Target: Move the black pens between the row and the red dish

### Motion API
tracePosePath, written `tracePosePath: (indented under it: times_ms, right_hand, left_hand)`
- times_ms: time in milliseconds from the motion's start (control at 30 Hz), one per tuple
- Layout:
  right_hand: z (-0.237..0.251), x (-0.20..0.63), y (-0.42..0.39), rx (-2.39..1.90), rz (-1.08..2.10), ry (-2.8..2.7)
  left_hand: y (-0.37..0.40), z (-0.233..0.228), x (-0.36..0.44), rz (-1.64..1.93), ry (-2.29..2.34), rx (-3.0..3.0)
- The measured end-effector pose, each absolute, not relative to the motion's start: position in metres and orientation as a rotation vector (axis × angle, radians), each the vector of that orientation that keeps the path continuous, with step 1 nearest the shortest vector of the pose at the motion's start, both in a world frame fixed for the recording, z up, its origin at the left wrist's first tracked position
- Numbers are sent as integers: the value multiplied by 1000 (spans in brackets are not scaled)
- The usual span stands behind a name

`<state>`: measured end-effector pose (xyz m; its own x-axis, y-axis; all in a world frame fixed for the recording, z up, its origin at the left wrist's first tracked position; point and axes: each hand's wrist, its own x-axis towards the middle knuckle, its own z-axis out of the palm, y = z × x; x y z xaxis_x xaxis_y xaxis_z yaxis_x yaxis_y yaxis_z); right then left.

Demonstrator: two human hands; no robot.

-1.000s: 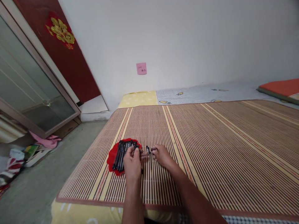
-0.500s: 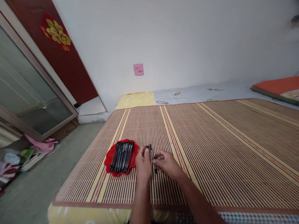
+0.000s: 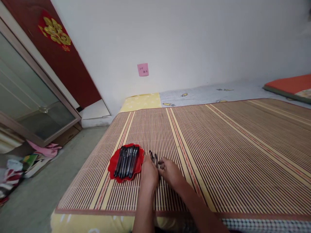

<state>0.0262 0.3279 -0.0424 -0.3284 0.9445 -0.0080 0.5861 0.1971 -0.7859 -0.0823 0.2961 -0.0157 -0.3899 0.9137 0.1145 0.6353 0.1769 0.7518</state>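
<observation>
A red scalloped plate (image 3: pixel 112 168) lies on the striped bamboo mat (image 3: pixel 218 145) and holds several black pens (image 3: pixel 126 158) laid side by side. Just to its right, my left hand (image 3: pixel 148 174) and my right hand (image 3: pixel 170 171) rest low on the mat, close together. Two black pens (image 3: pixel 153 156) stick out side by side beyond the fingertips. My left fingers close on the left pen and my right fingers pinch the right one. The lower parts of both pens are hidden under the hands.
The mat covers a bed with a yellow and grey sheet (image 3: pixel 145 101) against a white wall with a pink note (image 3: pixel 143 69). An orange cushion (image 3: pixel 289 84) sits far right. Left of the bed are bare floor, a glass cabinet (image 3: pixel 31 97) and piled clutter (image 3: pixel 21 161).
My left hand has moved right, away from the plate, and joined my right hand. The single pen held up between the hands now shows as two pens low on the mat.
</observation>
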Motion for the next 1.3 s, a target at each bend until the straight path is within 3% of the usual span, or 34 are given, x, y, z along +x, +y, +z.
tracePosePath:
  times_ms: [333, 1067, 1300]
  right_hand:
    - [-38, 20, 319, -1377, 982, -2038]
    - [-45, 20, 319, -1313, 864, -2081]
    - [-30, 21, 315, -1538, 865, -2132]
  left_hand:
    - [300, -30, -85, 1311, 2006, 1389]
    - [302, -33, -84, 1294, 2007, 1444]
    - [290, -3, -95, 1440, 1893, 1487]
